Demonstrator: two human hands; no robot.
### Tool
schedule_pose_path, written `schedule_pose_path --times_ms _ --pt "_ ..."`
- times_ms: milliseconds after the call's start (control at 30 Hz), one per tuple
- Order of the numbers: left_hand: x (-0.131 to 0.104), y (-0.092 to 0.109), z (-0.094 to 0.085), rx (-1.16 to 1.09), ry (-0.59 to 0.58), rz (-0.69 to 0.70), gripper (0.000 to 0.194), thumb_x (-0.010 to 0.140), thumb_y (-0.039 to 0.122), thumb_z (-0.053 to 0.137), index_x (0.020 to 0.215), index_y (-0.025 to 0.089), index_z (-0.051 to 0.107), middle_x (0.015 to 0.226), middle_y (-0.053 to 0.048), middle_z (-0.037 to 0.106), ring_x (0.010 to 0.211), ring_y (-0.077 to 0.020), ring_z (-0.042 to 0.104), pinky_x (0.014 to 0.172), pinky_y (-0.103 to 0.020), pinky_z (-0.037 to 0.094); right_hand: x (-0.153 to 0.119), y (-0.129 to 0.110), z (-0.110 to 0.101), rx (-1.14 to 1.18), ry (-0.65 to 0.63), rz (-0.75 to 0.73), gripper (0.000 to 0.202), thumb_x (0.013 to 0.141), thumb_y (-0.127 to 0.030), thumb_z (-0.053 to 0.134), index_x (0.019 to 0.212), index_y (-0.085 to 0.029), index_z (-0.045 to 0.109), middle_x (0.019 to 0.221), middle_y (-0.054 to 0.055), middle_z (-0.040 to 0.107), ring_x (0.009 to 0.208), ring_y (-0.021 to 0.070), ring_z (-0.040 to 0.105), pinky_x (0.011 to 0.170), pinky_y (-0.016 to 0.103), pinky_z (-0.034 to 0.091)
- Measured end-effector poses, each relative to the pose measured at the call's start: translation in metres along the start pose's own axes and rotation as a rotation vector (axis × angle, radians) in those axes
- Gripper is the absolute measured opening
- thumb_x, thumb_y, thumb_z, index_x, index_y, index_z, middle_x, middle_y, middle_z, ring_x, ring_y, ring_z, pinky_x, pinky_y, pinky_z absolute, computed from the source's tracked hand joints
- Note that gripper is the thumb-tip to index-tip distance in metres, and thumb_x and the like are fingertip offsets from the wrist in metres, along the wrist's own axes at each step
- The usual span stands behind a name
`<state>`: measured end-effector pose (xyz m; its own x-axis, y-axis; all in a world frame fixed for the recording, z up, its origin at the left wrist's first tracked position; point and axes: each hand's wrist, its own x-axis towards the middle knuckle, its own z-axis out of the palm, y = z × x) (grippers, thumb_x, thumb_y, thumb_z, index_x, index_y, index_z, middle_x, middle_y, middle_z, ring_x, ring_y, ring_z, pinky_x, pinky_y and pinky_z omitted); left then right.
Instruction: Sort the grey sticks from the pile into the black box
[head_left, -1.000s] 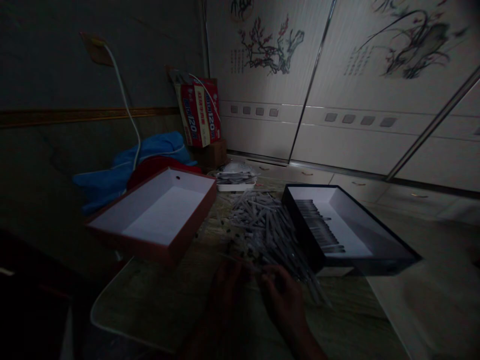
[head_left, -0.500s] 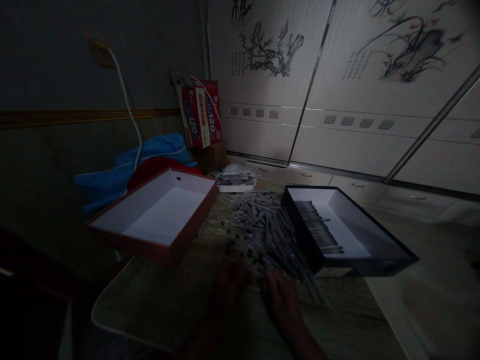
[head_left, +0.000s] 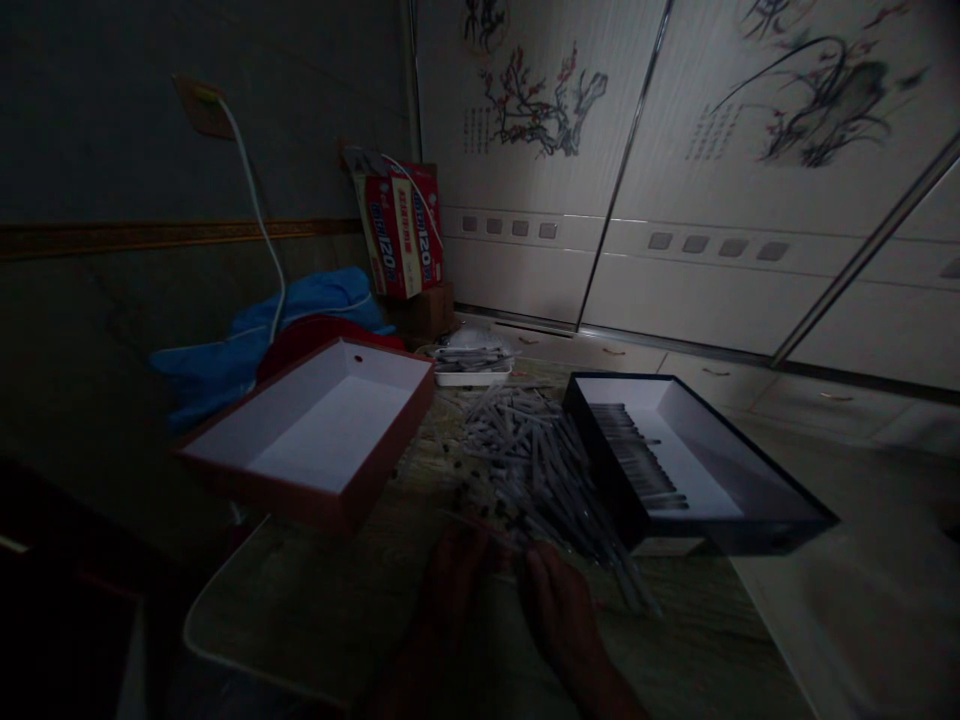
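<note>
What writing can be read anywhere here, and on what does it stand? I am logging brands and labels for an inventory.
"120": large digits on the red carton that stands against the wall; the other print on it is too blurred to read.
Columns of calligraphy beside the painted branches on the cabinet doors: too small and blurred to read.
No lettering shows on the red box, the black box or the pile of sticks.

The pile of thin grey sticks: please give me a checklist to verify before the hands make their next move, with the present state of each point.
1. Both hands at the near end of the stick pile: ok; left hand, right hand.
2. Stick gripped in fingers: cannot tell, too dark.
3. Black box open, partly filled row inside: ok.
4. Red box open: ok.
5. Small white tray behind the pile holds sticks: ok.
</note>
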<state>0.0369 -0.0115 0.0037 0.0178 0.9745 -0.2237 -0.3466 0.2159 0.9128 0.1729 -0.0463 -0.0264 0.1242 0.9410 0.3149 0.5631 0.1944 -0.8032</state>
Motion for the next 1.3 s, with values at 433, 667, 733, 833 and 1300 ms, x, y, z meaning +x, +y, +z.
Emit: schedule_pose_path --times_ms 433,667,733,833,1300 --pt "0.001 -0.004 -0.001 -0.007 0.026 0.013 0.030 0.060 0.039 0.071 0.075 0.015 0.064 0.070 -0.002 0.067 0.067 -0.0182 0.061 0.066 -0.029 0.048 -0.002 0.011 0.005 -0.041 -0.004 -0.001 0.035 0.092 -0.038 0.028 0.071 -0.022 0.052 0.063 0.000 0.057 0.057 0.0141 0.055 0.055 0.023 0.042" --pt "0.000 -0.001 -0.001 0.041 0.050 0.031 0.027 0.064 0.038 0.069 0.076 0.015 0.065 0.072 -0.002 0.066 0.069 -0.0176 0.060 0.067 -0.028 0.046 -0.002 -0.001 0.000 -0.021 -0.071 0.023 0.024 0.092 -0.036 0.031 0.091 -0.021 0.050 0.078 0.001 0.060 0.068 0.0137 0.058 0.063 0.023 0.044" --pt "0.002 -0.005 -0.003 0.054 0.038 0.031 0.028 0.064 0.039 0.069 0.078 0.015 0.064 0.073 -0.002 0.067 0.069 -0.0178 0.060 0.067 -0.029 0.047 -0.002 0.003 0.002 -0.053 -0.045 -0.002 0.027 0.092 -0.035 0.029 0.086 -0.021 0.052 0.075 0.002 0.060 0.066 0.0144 0.058 0.062 0.024 0.044" --pt "0.003 -0.009 -0.005 0.069 0.013 0.037 0.028 0.066 0.039 0.067 0.079 0.015 0.063 0.073 -0.003 0.067 0.069 -0.0184 0.060 0.067 -0.029 0.047 -0.004 0.011 0.006 -0.086 0.000 -0.011 0.032 0.092 -0.036 0.029 0.075 -0.022 0.053 0.067 0.002 0.059 0.060 0.0151 0.057 0.057 0.025 0.045" --pt "0.001 -0.005 -0.002 0.061 0.014 0.040 0.026 0.066 0.038 0.068 0.077 0.015 0.064 0.069 -0.001 0.067 0.067 -0.0177 0.061 0.066 -0.028 0.047 -0.003 0.008 0.005 -0.066 -0.009 -0.004 0.033 0.092 -0.035 0.028 0.074 -0.023 0.052 0.064 0.001 0.058 0.058 0.0143 0.056 0.056 0.024 0.043"
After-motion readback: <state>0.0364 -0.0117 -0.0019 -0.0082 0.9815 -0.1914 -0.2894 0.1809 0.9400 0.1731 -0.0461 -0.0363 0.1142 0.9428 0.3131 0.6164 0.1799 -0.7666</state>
